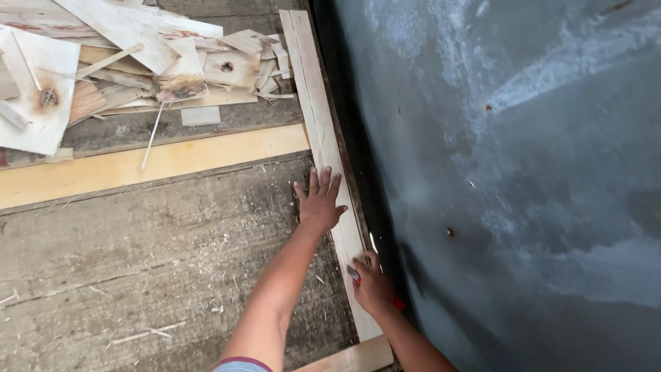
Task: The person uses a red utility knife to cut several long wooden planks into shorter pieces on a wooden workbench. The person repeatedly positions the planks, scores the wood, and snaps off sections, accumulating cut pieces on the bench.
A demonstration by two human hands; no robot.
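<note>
Two bare hands work on a long pale wooden strip (323, 138) that lies along the right edge of a rough grey work surface (138, 262), seen from above. At the far left, at the top of the view, a heap of plywood offcuts (131, 55) is piled up, thin pale pieces lying over one another at all angles, some with dark knots or scorched spots. Just below the heap a broad yellowish board (151, 165) runs across the surface, and its right end meets the long strip. The grey surface below that board is scattered with sawdust and small splinters.

Further right, the left hand (319, 203) lies flat with its palm down, fingers straight and slightly spread, partly on the strip and partly on the grey surface beside it. The strip runs from the top of the view down past both hands, close beside a dark gap at the edge of the surface. Its lower end meets a short pale crosspiece (354, 358) at the bottom of the view.

Nearer the camera, the right hand (372, 286) rests on the strip, fingers curled and pinched around a small red-and-grey marking tool (354, 273) whose tip touches the wood; what kind of tool it is cannot be made out. Right of both hands stands a large grey-blue wall (523, 172) with pale smears and a few small dark spots.
</note>
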